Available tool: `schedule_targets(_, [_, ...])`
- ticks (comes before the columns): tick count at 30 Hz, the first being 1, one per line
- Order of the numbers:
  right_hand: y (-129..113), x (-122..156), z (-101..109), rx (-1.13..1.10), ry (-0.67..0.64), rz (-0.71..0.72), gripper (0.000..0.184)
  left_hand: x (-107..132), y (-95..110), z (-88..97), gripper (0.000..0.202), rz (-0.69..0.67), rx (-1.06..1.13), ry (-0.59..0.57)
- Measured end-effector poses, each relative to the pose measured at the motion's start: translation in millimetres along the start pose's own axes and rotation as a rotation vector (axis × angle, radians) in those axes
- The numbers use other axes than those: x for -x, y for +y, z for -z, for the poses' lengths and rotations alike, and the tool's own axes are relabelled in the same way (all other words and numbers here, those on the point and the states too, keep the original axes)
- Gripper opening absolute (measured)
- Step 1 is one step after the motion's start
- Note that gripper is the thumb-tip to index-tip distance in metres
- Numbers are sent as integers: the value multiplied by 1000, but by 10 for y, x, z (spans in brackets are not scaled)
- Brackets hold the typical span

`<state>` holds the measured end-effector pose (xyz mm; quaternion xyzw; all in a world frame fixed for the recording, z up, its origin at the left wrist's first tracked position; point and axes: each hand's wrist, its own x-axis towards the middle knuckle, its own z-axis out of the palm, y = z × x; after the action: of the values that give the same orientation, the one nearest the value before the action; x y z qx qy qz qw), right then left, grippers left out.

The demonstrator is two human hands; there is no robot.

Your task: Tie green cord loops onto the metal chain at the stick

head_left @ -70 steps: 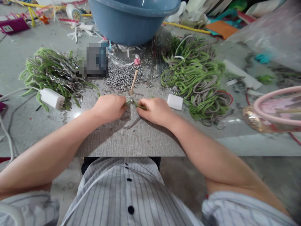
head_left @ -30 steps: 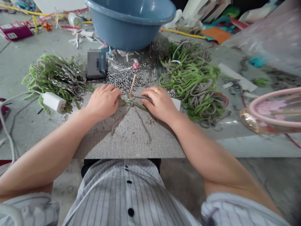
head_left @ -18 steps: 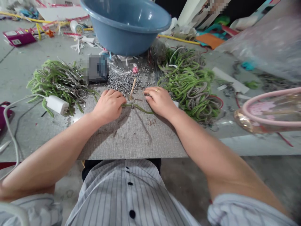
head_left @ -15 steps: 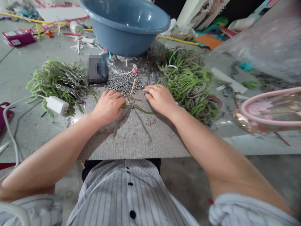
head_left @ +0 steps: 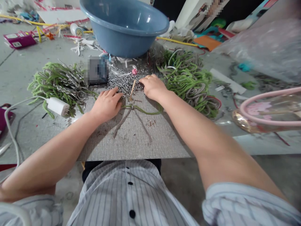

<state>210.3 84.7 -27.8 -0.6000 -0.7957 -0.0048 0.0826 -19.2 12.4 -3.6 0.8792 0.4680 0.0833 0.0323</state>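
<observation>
A green cord [head_left: 147,111] and a grey cord [head_left: 121,121] lie crossed on the grey board [head_left: 131,141], tied at a small metal ring [head_left: 131,101] on an upright wooden peg [head_left: 132,88]. My left hand [head_left: 107,103] lies flat on the left end of the green cord, fingers stretched out. My right hand [head_left: 151,86] reaches into the heap of small metal rings [head_left: 121,82] behind the peg, fingers curled down; what they pinch is hidden.
A blue basin [head_left: 124,25] stands behind the rings. Bundles of green and grey cords lie at the left [head_left: 58,83] and right [head_left: 188,81]. A white charger [head_left: 55,106], a blurred dark object [head_left: 96,70] and a pink-rimmed container [head_left: 270,110] are nearby.
My right hand has let go of the green cord and moved forward to the heap of rings. My left hand has opened flat on the cord. The camera tilted slightly.
</observation>
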Motion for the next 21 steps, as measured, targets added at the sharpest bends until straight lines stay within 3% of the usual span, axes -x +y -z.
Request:
schedule_targets(7, [-120, -3, -6, -22, -56, 84, 49, -130, -74, -80, 49, -62, 64, -77])
schedule_targets(12, [-132, 92, -10, -60, -33, 200, 54, -180, -68, -105, 51, -148, 126, -114])
schedule_targets(16, [-125, 209, 51, -54, -47, 214, 52, -176, -59, -105, 52, -167, 104, -148])
schedule_targets(21, [-222, 125, 149, -126, 48, 296, 52, -130, -58, -133, 47, -179, 67, -45])
